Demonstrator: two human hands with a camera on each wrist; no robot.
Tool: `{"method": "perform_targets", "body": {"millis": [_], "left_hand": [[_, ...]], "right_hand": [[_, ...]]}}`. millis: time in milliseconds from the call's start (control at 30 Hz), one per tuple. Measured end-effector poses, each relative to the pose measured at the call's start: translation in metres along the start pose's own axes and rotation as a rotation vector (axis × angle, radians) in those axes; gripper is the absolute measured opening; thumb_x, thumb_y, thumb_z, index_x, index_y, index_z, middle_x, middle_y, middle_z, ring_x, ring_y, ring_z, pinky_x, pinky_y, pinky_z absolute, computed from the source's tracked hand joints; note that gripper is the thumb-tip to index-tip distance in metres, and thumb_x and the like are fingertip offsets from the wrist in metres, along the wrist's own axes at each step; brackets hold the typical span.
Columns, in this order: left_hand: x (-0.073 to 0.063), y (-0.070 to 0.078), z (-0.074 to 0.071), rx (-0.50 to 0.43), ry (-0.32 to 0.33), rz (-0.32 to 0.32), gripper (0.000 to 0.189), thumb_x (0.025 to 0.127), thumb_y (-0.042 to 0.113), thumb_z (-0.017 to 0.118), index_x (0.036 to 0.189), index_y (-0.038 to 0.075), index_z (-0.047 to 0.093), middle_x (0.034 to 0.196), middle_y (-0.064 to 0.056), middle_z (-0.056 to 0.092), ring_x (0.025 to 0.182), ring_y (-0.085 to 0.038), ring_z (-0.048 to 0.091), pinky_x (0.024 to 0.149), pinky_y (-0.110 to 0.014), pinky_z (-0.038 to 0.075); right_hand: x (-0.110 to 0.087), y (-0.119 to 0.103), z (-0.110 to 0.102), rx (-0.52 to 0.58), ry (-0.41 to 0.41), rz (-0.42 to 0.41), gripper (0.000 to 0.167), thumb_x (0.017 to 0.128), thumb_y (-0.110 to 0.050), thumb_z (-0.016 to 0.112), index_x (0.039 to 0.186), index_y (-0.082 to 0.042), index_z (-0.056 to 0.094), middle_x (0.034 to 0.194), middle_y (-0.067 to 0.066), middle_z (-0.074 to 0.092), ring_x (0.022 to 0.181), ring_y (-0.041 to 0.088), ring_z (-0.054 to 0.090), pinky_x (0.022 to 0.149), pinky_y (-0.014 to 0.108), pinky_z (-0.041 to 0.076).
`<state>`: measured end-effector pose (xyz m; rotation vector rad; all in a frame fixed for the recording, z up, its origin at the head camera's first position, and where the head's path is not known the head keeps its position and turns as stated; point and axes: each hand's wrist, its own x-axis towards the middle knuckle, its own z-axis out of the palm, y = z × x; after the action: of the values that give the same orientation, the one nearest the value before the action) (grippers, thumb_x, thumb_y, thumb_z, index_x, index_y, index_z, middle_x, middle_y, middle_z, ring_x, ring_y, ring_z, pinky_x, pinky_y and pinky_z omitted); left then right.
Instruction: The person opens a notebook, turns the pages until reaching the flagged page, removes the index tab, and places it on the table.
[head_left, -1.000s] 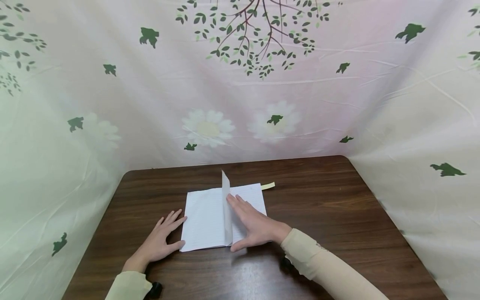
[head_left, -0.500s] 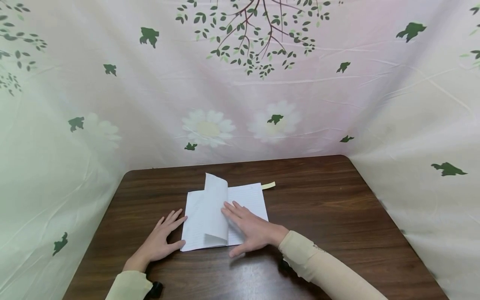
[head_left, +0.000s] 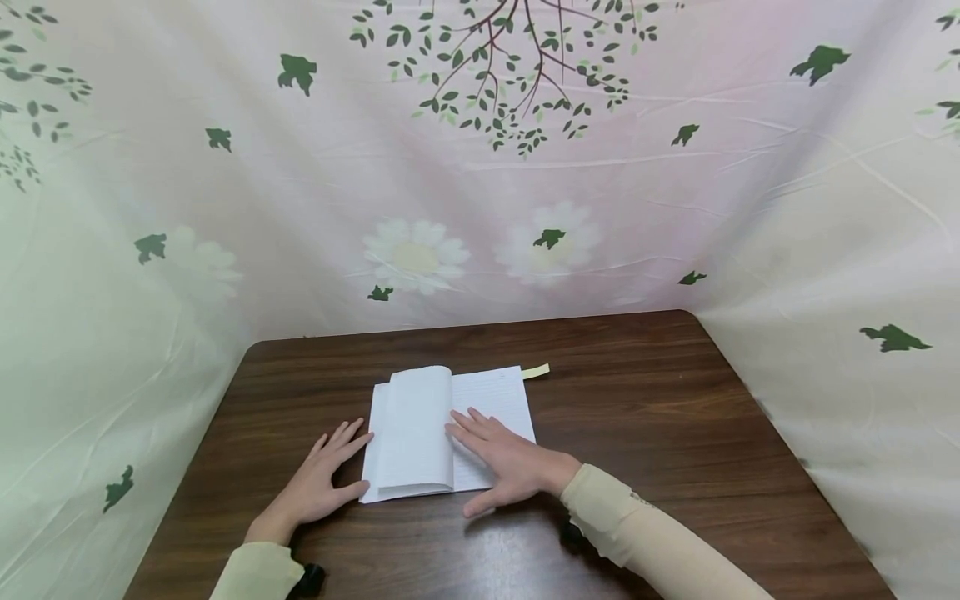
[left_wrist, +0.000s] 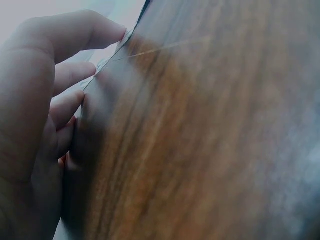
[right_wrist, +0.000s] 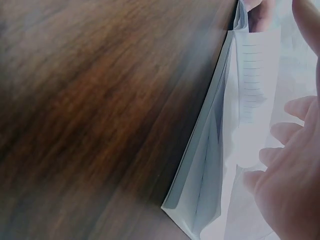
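Note:
An open notebook (head_left: pixel 491 398) with lined white pages lies on the dark wooden table. A page (head_left: pixel 415 425) lies curved over onto its left side, short of the left edge. My left hand (head_left: pixel 318 482) has its fingers spread, the index fingertip and thumb at the notebook's left edge. In the left wrist view, fingertips of the left hand (left_wrist: pixel 35 95) meet the paper's edge. My right hand (head_left: pixel 513 460) is spread over the right page near the fold, thumb past the lower edge. The right wrist view shows the right hand (right_wrist: pixel 290 175) beside the notebook's page edges (right_wrist: pixel 205 175).
A pale yellow paper tab (head_left: pixel 536 371) sticks out from the notebook's upper right corner. The wooden table (head_left: pixel 637 400) extends around the notebook. Behind and at both sides hangs a printed cloth (head_left: pixel 480 200) with leaves and daisies.
The page that stood upright at the fold has swung left and come down over the left side. My right hand has shifted slightly down; the left hand has stayed put.

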<state>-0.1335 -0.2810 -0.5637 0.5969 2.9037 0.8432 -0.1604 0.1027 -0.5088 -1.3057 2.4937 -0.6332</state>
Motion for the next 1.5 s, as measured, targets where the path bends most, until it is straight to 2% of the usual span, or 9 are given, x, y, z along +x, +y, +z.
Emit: {"method": "perform_targets", "body": {"millis": [233,400,667,867,1067,1333,1500], "left_hand": [[0.000,0.001,-0.001,-0.011,0.000,-0.011,0.071,0.097,0.043,0.071,0.159,0.018,0.049,0.170,-0.014,0.032,0.158,-0.045,0.022,0.120,-0.074,0.013],[0.000,0.004,-0.002,-0.017,0.016,-0.026,0.066,0.101,0.049,0.065,0.157,0.016,0.051,0.170,-0.015,0.034,0.158,-0.045,0.023,0.121,-0.073,0.012],[0.000,0.003,0.002,-0.003,0.058,-0.010,0.072,0.095,0.055,0.072,0.155,0.019,0.055,0.168,-0.013,0.037,0.156,-0.045,0.027,0.119,-0.074,0.015],[0.001,0.002,0.000,-0.006,0.032,-0.024,0.080,0.091,0.060,0.075,0.156,0.020,0.053,0.169,-0.012,0.036,0.157,-0.044,0.025,0.120,-0.073,0.014],[0.003,0.008,-0.003,-0.022,0.017,-0.043,0.082,0.090,0.061,0.075,0.157,0.021,0.051,0.169,-0.014,0.035,0.157,-0.046,0.025,0.120,-0.074,0.012],[0.006,0.020,-0.002,0.018,0.034,-0.049,0.082,0.091,0.064,0.072,0.158,0.022,0.050,0.168,-0.017,0.036,0.154,-0.051,0.028,0.117,-0.078,0.015],[0.007,0.022,-0.001,0.038,0.033,-0.043,0.086,0.088,0.067,0.073,0.159,0.023,0.049,0.168,-0.018,0.035,0.154,-0.053,0.026,0.117,-0.079,0.014]], "right_hand": [[-0.002,0.001,0.000,0.012,-0.006,-0.005,0.121,0.083,-0.069,0.078,0.170,-0.011,0.015,0.177,0.016,0.008,0.162,0.041,0.007,0.127,0.063,0.017],[-0.002,0.002,0.002,0.018,-0.007,-0.008,0.121,0.083,-0.070,0.077,0.170,-0.011,0.016,0.177,0.015,0.008,0.162,0.041,0.007,0.127,0.063,0.017],[-0.002,0.003,0.004,0.013,-0.012,0.003,0.122,0.083,-0.071,0.077,0.170,-0.013,0.015,0.177,0.015,0.008,0.162,0.040,0.006,0.127,0.063,0.016],[-0.004,0.004,0.002,0.015,-0.008,0.013,0.121,0.083,-0.070,0.077,0.170,-0.013,0.015,0.177,0.015,0.008,0.162,0.040,0.005,0.127,0.064,0.015],[-0.005,0.005,0.001,0.025,-0.011,0.016,0.121,0.083,-0.071,0.076,0.170,-0.013,0.015,0.177,0.014,0.007,0.162,0.040,0.004,0.127,0.064,0.015],[-0.004,0.005,0.003,0.026,-0.017,0.025,0.122,0.083,-0.072,0.076,0.170,-0.015,0.014,0.177,0.013,0.007,0.163,0.039,0.004,0.127,0.064,0.015],[-0.005,0.004,0.001,0.026,-0.018,0.033,0.121,0.083,-0.073,0.075,0.171,-0.016,0.014,0.178,0.011,0.005,0.163,0.038,0.004,0.128,0.062,0.014]]}}
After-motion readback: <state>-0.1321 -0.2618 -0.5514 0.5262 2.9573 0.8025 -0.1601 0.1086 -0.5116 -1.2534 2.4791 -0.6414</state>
